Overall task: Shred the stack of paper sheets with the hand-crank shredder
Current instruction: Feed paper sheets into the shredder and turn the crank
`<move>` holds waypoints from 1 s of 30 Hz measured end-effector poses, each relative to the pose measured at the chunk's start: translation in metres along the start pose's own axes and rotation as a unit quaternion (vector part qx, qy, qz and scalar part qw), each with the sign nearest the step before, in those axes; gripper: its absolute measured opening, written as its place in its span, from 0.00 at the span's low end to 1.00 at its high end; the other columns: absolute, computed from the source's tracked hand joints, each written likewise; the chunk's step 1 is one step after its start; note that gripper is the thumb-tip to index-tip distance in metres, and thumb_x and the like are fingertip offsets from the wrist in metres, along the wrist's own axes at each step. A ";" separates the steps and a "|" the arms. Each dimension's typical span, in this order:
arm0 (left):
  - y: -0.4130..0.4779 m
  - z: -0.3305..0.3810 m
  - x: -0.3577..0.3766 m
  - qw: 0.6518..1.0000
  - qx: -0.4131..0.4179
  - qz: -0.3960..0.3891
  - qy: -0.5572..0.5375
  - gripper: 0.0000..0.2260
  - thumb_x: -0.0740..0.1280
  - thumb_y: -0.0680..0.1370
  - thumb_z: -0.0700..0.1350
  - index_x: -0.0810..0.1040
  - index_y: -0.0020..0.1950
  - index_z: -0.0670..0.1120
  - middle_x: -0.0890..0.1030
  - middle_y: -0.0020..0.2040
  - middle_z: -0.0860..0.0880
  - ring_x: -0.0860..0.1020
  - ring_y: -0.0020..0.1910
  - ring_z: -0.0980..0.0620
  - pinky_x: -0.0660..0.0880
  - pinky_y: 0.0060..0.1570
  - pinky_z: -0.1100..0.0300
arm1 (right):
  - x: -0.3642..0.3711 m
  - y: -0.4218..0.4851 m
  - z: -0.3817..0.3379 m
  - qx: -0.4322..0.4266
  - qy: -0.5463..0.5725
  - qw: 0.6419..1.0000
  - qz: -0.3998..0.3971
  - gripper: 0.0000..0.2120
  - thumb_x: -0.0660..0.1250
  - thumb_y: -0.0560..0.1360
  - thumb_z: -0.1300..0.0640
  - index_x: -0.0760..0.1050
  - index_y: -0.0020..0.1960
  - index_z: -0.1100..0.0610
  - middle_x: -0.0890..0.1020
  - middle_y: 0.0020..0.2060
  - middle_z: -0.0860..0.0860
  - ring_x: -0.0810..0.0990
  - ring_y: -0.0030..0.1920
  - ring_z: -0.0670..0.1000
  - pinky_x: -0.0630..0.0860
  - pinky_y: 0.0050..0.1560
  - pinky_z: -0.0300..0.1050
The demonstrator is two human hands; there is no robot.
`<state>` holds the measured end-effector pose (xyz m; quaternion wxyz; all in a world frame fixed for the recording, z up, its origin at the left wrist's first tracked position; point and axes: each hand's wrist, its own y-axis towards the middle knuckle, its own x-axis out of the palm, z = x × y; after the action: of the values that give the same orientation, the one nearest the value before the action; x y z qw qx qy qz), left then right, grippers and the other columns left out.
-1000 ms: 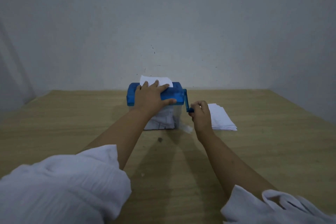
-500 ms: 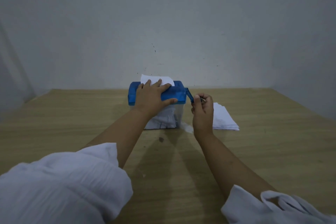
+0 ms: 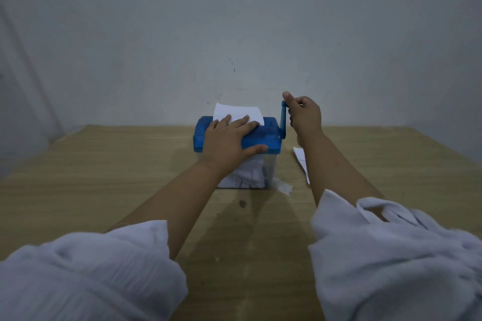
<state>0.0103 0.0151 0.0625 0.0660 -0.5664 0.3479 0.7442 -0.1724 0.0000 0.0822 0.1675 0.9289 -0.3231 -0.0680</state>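
We are mid-crank. Our right hand [image 3: 305,117] is curled round the knob of the blue plastic crank [image 3: 283,117], which stands upright at the right end of the small blue-lidded hand-crank shredder with a clear bin [image 3: 263,135]. Our left hand [image 3: 229,141] lies flat on the shredder's lid, fingers straight and pressing, thumb along its front edge, clasping nothing. A white paper sheet [image 3: 234,111] sticks up from the slot just behind those fingers, and white shreds [image 3: 247,174] fill much of the bin below. The remaining stack of white paper sheets [image 3: 300,157] lies on the light wooden table [image 3: 104,164] just right of the shredder, mostly hidden by our forearm. To do this well, we judge, we should turn evenly, keep weight on the lid so the shredder neither skids nor tips, hold our fingertips clear of the slot, and let the sheet feed straight.
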 end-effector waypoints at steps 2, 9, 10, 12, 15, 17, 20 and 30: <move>0.000 0.000 0.001 1.000 -0.001 0.005 -0.003 0.29 0.57 0.74 0.67 0.63 0.73 0.58 0.62 0.75 0.55 0.58 0.74 0.46 0.53 0.71 0.50 | 0.006 0.006 0.006 0.011 -0.032 0.999 0.014 0.16 0.67 0.75 0.50 0.66 0.34 0.55 0.73 0.34 0.52 0.71 0.37 0.51 0.69 0.40 0.44; -0.001 -0.001 0.005 1.000 -0.002 0.018 -0.002 0.29 0.57 0.74 0.68 0.64 0.73 0.58 0.63 0.74 0.55 0.59 0.74 0.47 0.52 0.71 0.49 | 0.011 -0.006 0.048 0.092 -0.128 0.987 -0.012 0.12 0.61 0.77 0.62 0.66 0.35 0.59 0.72 0.34 0.54 0.71 0.41 0.55 0.68 0.42 0.47; -0.001 -0.001 0.005 1.000 -0.001 0.020 -0.004 0.29 0.57 0.74 0.68 0.64 0.73 0.58 0.63 0.74 0.55 0.59 0.74 0.47 0.52 0.71 0.50 | 0.010 -0.011 0.054 0.109 -0.133 0.985 -0.012 0.12 0.59 0.77 0.65 0.65 0.35 0.59 0.70 0.33 0.53 0.69 0.40 0.54 0.67 0.40 0.46; -0.002 -0.001 0.005 1.000 -0.001 0.028 -0.003 0.29 0.57 0.74 0.68 0.64 0.73 0.58 0.63 0.74 0.55 0.59 0.74 0.47 0.52 0.71 0.50 | 0.010 -0.023 0.066 0.115 -0.131 0.985 -0.005 0.12 0.58 0.76 0.67 0.64 0.34 0.60 0.70 0.34 0.56 0.66 0.37 0.53 0.64 0.37 0.45; -0.003 0.001 0.002 1.000 -0.015 0.015 -0.013 0.30 0.58 0.73 0.69 0.63 0.73 0.59 0.62 0.75 0.55 0.58 0.75 0.47 0.51 0.71 0.49 | 0.008 -0.043 0.076 0.094 -0.128 0.987 0.003 0.10 0.60 0.76 0.63 0.65 0.37 0.60 0.69 0.32 0.55 0.64 0.32 0.50 0.60 0.32 0.43; 0.000 0.003 0.000 0.999 -0.035 -0.008 -0.020 0.32 0.58 0.72 0.70 0.61 0.73 0.61 0.60 0.76 0.56 0.56 0.75 0.47 0.49 0.72 0.49 | 0.004 -0.053 0.080 0.083 -0.116 0.990 -0.006 0.13 0.61 0.78 0.60 0.63 0.36 0.59 0.67 0.30 0.55 0.62 0.31 0.49 0.58 0.31 0.42; 0.002 0.006 0.000 0.999 -0.045 -0.026 -0.007 0.31 0.58 0.72 0.70 0.59 0.73 0.63 0.58 0.76 0.55 0.54 0.75 0.46 0.48 0.72 0.48 | -0.003 -0.066 0.080 0.047 -0.121 0.991 -0.010 0.16 0.60 0.79 0.56 0.62 0.35 0.59 0.67 0.30 0.55 0.62 0.31 0.49 0.58 0.30 0.40; 0.002 0.014 -0.004 0.996 -0.071 -0.045 -0.032 0.30 0.60 0.72 0.68 0.61 0.73 0.63 0.57 0.77 0.54 0.53 0.76 0.44 0.45 0.72 0.46 | -0.012 -0.099 0.061 -0.012 -0.033 0.997 0.066 0.20 0.60 0.79 0.60 0.59 0.30 0.55 0.63 0.27 0.49 0.61 0.30 0.45 0.58 0.32 0.39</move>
<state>-0.0008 0.0228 0.0689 0.0700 -0.5603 0.2660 0.7813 -0.1387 0.0642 -0.0098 0.1718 0.9009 -0.3881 -0.0911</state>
